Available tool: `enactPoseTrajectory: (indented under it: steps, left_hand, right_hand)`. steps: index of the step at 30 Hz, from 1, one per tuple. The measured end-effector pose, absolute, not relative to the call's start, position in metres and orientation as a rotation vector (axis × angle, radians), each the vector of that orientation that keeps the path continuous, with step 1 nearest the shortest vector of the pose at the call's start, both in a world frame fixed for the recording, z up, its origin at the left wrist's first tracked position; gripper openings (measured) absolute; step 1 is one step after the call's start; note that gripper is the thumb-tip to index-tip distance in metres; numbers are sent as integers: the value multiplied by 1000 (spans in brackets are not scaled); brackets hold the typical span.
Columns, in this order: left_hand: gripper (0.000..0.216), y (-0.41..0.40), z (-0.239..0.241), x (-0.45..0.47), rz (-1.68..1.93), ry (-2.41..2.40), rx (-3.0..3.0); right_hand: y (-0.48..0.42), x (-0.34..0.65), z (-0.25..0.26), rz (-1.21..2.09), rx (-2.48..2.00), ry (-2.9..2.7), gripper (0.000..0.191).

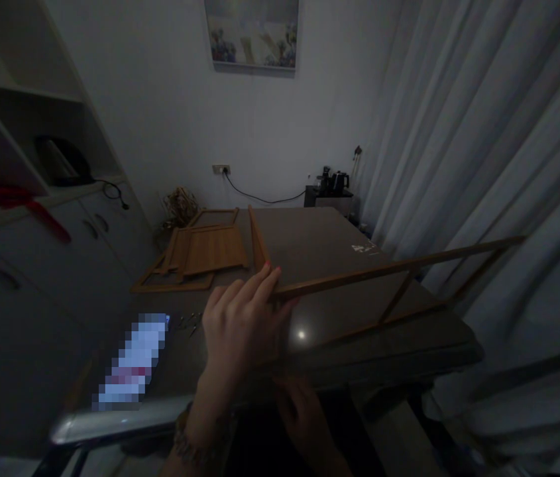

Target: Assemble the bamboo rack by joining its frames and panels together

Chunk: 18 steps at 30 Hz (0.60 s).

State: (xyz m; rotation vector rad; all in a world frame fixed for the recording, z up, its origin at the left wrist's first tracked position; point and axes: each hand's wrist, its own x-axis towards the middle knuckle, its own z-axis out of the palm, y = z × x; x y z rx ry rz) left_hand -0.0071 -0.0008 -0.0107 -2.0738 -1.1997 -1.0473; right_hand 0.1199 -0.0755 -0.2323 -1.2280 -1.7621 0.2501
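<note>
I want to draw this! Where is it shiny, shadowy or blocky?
Head view: dim overall; a white glare spot on the tabletop, near the left hand holding the wooden frame; the right hand in shadow; a bluish patch broken into blocks.

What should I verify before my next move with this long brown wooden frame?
1. Left hand grips the long brown wooden frame: ok.
2. Right hand grips it too: cannot tell, too dark.
3. Small dark fasteners lie apart from the frame: ok.
4. Brown rectangular wooden panels rest on the glossy grey table: ok.
5. Bright rectangular screen is readable: cannot tell, pixelated.
6. Lighting is good: not ok, view looks dim.
</note>
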Motion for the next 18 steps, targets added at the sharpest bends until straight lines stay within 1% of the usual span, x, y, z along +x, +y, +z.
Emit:
enactPoseTrajectory:
  steps: [9,14,16,18]
  left_hand:
    - [41,-2,-11,-7,-1053,-1216,-2073]
    - [41,-1,-12,-7,-1053,-1214,-2062]
    - [42,-1,-13,-7,-1044,-1220,-2063]
    - [42,0,-13,-7,-1035,-1223,-2063]
  right_hand:
    - [-70,117,-229,-90,-1227,-1818,22]
    - [-67,114,-231,-247,-1216,-1768,24]
    - [-67,112,-232,-274,-1222,-1741,23]
    - [-68,109,-232,-207,-1240,-1710,21]
